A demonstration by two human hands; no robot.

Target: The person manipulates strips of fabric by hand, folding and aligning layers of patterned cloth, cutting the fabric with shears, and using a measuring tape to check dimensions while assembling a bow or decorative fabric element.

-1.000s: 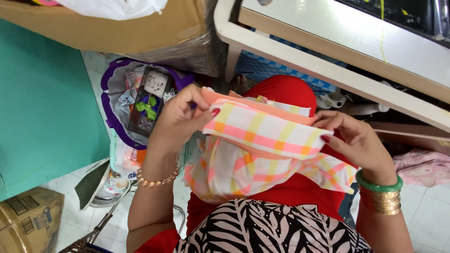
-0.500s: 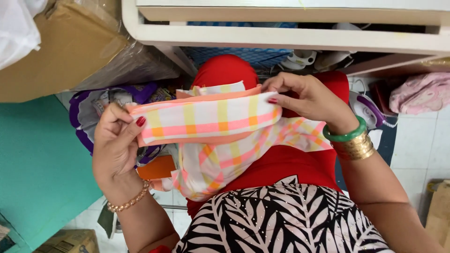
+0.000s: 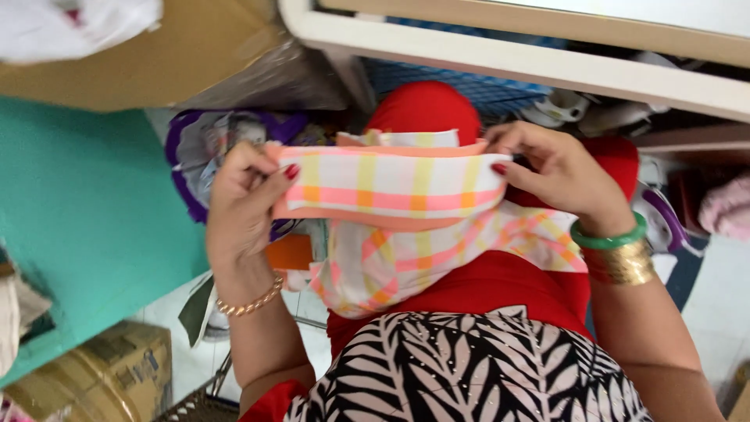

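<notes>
As she sits below the white table edge (image 3: 500, 59), the left hand (image 3: 242, 207) and right hand (image 3: 558, 176) each pinch one end of a folded plaid cloth (image 3: 391, 187), stretched above her red lap; a loosened pinch could likely undo the fold.

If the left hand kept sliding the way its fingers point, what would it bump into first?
Probably the right hand. The left hand points across the checked cloth that both hands pinch, so the other hand lies in that line, though depth is hard to judge.
</notes>
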